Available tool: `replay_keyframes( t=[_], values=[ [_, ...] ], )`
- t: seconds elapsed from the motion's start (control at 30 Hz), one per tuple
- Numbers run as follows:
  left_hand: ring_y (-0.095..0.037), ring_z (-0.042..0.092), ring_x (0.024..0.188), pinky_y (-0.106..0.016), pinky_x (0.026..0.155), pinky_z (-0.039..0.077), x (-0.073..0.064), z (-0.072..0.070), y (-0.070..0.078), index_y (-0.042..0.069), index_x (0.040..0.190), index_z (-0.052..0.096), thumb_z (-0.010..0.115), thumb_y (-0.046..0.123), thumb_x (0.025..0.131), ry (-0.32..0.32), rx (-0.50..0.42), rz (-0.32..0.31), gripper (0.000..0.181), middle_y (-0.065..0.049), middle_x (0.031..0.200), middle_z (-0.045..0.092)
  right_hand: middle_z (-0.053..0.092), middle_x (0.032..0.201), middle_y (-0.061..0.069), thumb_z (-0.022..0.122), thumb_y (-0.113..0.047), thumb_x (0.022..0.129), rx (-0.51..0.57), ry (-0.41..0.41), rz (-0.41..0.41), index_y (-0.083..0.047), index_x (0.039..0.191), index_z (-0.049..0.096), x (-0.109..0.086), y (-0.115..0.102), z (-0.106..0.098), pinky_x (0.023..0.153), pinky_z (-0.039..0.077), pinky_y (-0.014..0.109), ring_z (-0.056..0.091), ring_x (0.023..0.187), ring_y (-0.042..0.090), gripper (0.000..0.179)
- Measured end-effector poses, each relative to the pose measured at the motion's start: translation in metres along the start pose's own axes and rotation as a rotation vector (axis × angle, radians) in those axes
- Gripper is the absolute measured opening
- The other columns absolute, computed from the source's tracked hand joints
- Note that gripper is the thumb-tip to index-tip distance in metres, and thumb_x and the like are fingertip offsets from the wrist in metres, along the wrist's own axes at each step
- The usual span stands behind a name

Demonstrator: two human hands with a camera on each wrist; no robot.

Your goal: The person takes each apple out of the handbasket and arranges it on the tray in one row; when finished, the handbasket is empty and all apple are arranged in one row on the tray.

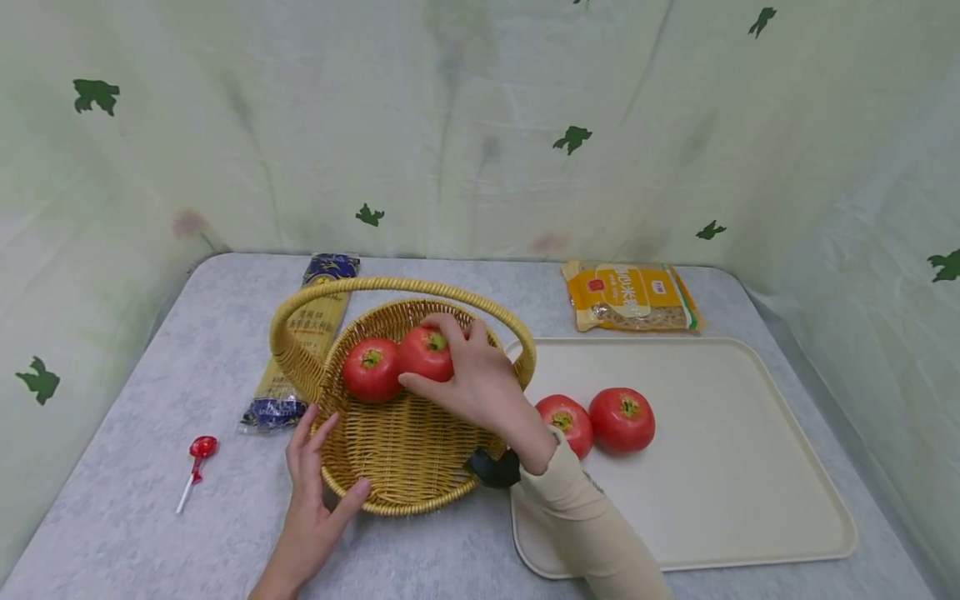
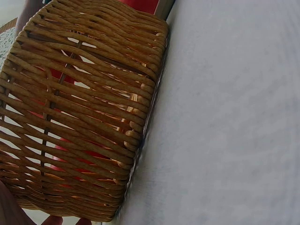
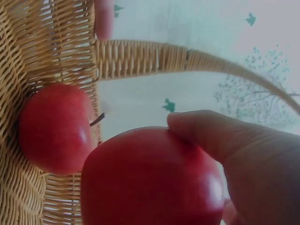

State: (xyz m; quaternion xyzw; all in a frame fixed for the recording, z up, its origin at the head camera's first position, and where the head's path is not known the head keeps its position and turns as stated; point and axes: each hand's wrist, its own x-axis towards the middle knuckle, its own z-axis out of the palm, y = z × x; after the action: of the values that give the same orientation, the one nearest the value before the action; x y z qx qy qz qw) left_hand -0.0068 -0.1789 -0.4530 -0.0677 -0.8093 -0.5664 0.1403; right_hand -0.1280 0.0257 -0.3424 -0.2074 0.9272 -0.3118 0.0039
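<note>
A wicker basket [image 1: 405, 454] with a tall arched handle stands mid-table. Inside it, at the left, lies a red apple [image 1: 372, 370], its stem seen in the right wrist view. Beside that one, my right hand [image 1: 480, 375] grips a second apple [image 1: 427, 353] between thumb and fingers, within the basket's rim. My left hand [image 1: 307, 492] holds the basket's near left side, fingers over the rim and thumb on the front edge. The left wrist view has the woven outer wall [image 2: 84, 103] up close. Two more apples [image 1: 622, 421] lie on a cream tray [image 1: 720, 467], one partly behind my right wrist.
A spaghetti packet [image 1: 277, 387] lies behind and left of the basket, partly hidden by it. A red lollipop [image 1: 202, 448] lies on the table at the left. Behind the tray is an orange food packet [image 1: 630, 297]. Patterned curtains [image 1: 480, 125] surround the table.
</note>
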Motion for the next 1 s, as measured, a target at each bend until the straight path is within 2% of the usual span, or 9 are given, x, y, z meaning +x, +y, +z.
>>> replay_keyframes(
  t=[0.3,0.5,0.73,1.0],
  values=[
    [-0.02,-0.004,0.139,-0.07,0.097,0.004,0.001,0.0,0.0,0.011,0.149,0.025,0.065,-0.003,0.081,0.0,-0.008,-0.005,0.081,0.001,0.155,-0.004,0.041,0.108,0.005,0.061,-0.063,0.079,0.062,0.045,-0.044,-0.033,0.135,0.036,-0.021,-0.004,-0.009,0.068,0.05,0.033,0.057,0.079,0.017,0.068],
    [-0.02,-0.004,0.139,-0.068,0.099,0.004,0.001,0.0,0.0,0.01,0.149,0.025,0.065,-0.003,0.08,0.003,-0.01,-0.004,0.081,0.001,0.155,-0.003,0.038,0.113,-0.001,0.066,-0.058,0.079,0.121,0.095,-0.11,-0.035,0.133,0.039,-0.035,-0.003,-0.011,0.069,0.05,0.03,0.055,0.086,0.015,0.064],
    [-0.02,-0.004,0.139,-0.07,0.098,0.005,0.001,0.0,0.002,0.01,0.149,0.026,0.065,-0.001,0.081,0.011,-0.004,-0.03,0.078,0.002,0.155,-0.003,0.044,0.118,-0.003,0.071,-0.049,0.078,0.236,0.148,-0.218,-0.032,0.133,0.038,-0.049,-0.002,-0.008,0.072,0.051,0.029,0.053,0.097,0.011,0.067],
    [-0.02,-0.004,0.139,-0.07,0.097,0.005,0.0,0.001,0.004,0.01,0.148,0.028,0.065,0.0,0.082,0.016,-0.008,-0.046,0.077,0.004,0.155,-0.003,0.053,0.123,-0.005,0.077,-0.043,0.074,0.319,0.206,-0.288,-0.026,0.132,0.043,-0.066,0.005,-0.012,0.074,0.051,0.03,0.054,0.103,0.011,0.069]
  ],
)
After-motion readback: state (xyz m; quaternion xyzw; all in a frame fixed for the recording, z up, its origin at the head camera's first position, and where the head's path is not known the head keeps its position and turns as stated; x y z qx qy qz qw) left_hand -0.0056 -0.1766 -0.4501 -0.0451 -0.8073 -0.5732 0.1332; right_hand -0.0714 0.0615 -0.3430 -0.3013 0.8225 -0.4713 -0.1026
